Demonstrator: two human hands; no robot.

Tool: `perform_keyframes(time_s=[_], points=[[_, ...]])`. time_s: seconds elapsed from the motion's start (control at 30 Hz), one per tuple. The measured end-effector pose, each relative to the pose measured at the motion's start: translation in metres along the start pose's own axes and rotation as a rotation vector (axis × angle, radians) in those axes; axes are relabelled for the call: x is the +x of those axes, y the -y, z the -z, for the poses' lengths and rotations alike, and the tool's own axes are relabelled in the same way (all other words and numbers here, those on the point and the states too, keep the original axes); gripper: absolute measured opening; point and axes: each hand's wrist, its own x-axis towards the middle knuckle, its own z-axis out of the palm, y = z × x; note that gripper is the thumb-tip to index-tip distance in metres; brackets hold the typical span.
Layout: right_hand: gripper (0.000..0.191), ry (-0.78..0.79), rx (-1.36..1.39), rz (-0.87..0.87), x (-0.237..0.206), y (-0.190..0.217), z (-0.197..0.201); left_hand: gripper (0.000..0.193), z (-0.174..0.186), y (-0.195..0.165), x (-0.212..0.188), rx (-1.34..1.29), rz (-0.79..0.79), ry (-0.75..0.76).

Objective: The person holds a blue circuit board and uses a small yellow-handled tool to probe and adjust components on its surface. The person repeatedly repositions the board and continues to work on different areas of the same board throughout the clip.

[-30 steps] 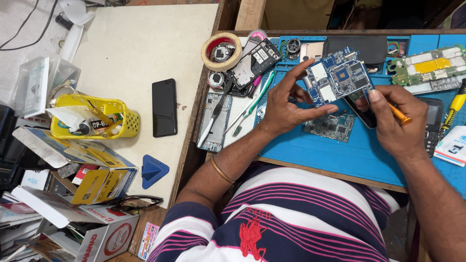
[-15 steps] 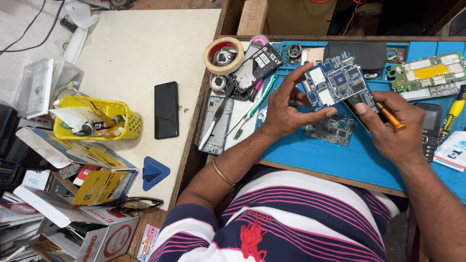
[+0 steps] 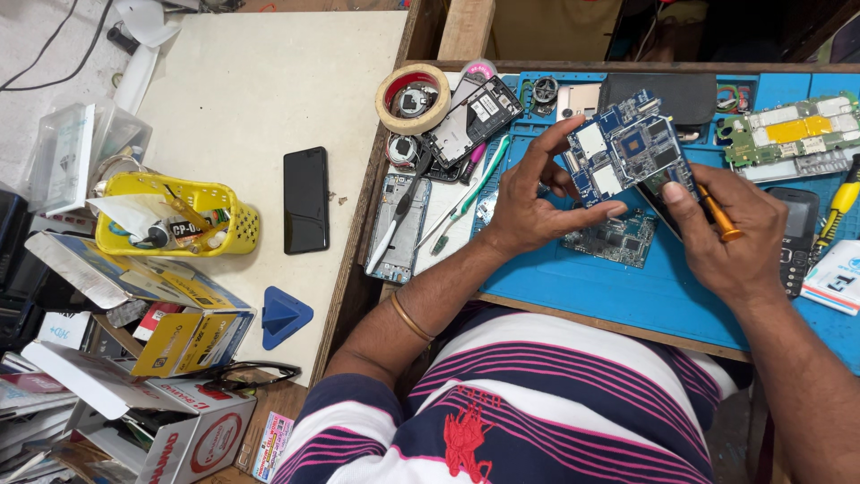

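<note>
Board's tilted slightly and right hand has closed in since 0.5 s ago. Left hand pinches the blue circuit board, upper right of center; right grips an orange-handled tool touching its lower edge, above the blue mat.

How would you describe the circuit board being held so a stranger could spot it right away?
Look at the blue work mat on the right-hand bench. Above it, the left hand pinches a blue circuit board by its edge. Unlike the green boards lying flat nearby, it is blue and raised off the mat.
</note>
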Motion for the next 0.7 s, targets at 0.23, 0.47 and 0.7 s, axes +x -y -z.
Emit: perform_keyframes(time_s=[0.23,0.47,0.7], points=[[0.032,-0.039,-0.014,0.043,-0.0024,-0.0039,0.0023,0.095,-0.0009,0.0041,0.0002,0.005,-0.021,0.026],[0.030,-0.037,-0.056,0.062,-0.0030,-0.0014,0.0003,0.094,-0.0004,0.0046,0.0001,0.011,0.051,0.030],[0.025,0.088,-0.054,0.027,0.0023,0.0027,-0.0013,0.081,0.0011,0.0006,0.0025,-0.311,0.090,0.075]])
